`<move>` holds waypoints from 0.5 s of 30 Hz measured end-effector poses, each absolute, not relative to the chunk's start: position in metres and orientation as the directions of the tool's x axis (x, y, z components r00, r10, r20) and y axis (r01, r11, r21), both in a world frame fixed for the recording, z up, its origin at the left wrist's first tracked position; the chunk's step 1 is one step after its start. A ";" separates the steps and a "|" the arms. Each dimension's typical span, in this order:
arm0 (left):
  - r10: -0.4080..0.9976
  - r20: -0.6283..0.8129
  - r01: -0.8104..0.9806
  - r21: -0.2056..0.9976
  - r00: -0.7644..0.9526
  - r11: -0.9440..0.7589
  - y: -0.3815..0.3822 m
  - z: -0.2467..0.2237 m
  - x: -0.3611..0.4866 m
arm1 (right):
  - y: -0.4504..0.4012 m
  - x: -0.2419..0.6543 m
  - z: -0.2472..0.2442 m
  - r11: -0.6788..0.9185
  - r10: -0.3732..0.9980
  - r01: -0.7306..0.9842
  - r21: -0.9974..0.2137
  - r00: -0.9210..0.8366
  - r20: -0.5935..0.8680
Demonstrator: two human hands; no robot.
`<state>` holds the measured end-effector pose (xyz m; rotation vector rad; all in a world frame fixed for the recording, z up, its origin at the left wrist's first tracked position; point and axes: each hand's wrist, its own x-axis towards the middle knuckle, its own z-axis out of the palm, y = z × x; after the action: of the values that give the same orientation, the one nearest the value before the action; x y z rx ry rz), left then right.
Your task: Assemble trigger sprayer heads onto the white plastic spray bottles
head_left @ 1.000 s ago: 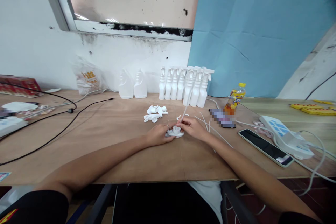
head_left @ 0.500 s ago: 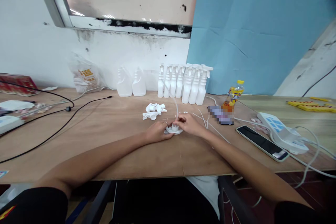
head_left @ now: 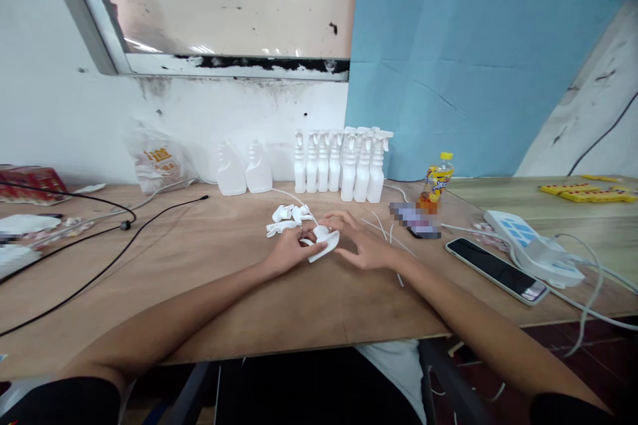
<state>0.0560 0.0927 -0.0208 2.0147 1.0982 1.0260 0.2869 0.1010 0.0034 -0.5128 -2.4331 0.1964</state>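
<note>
My left hand (head_left: 292,249) is closed round a white spray head (head_left: 323,244) above the wooden table (head_left: 224,299). A thin white tube (head_left: 294,196) sticks out of the spray head toward the back left. Close by on the right, my right hand (head_left: 366,246) has its fingers apart, with nothing gripped between them. Several loose white spray heads (head_left: 285,214) lie just behind my left hand. Thin white tubes (head_left: 391,234) are scattered on the table beyond my right hand.
Several white bottles with spray heads (head_left: 349,172) stand along the wall, left of a drink bottle (head_left: 438,179). Two white bottles without heads (head_left: 232,172) are near a plastic bag (head_left: 162,163). Phone (head_left: 493,269) and power strip (head_left: 533,249) lie right; black cable (head_left: 124,249) crosses left.
The spray head has been lifted and tilted, its tube now leaning to the back left. My right hand has let go of the tube and opened. The camera view has shifted slightly.
</note>
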 end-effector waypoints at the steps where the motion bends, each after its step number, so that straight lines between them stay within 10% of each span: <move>1: 0.866 0.333 0.389 0.791 0.374 -0.472 0.090 -0.018 0.057 | 0.101 0.287 0.004 0.937 0.348 0.310 -0.163 -0.773 0.531; 7: 0.771 0.419 0.540 0.551 0.480 -0.636 0.121 0.011 0.044 | 0.116 0.290 0.001 0.926 0.257 0.375 0.039 -0.704 0.662; 12: 0.683 0.721 0.828 0.308 0.118 -0.469 0.228 0.057 -0.007 | 0.125 0.312 0.011 0.831 0.485 0.435 -0.347 -0.262 0.834; 15: 0.685 0.722 0.880 0.385 -0.100 -0.278 0.286 0.078 -0.039 | 0.134 0.325 0.016 0.731 0.635 0.297 -0.614 0.033 0.772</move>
<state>-0.0390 0.2858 0.0780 2.2377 1.9974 1.5139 0.3252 0.1342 0.0162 -0.7813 -1.5611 0.3053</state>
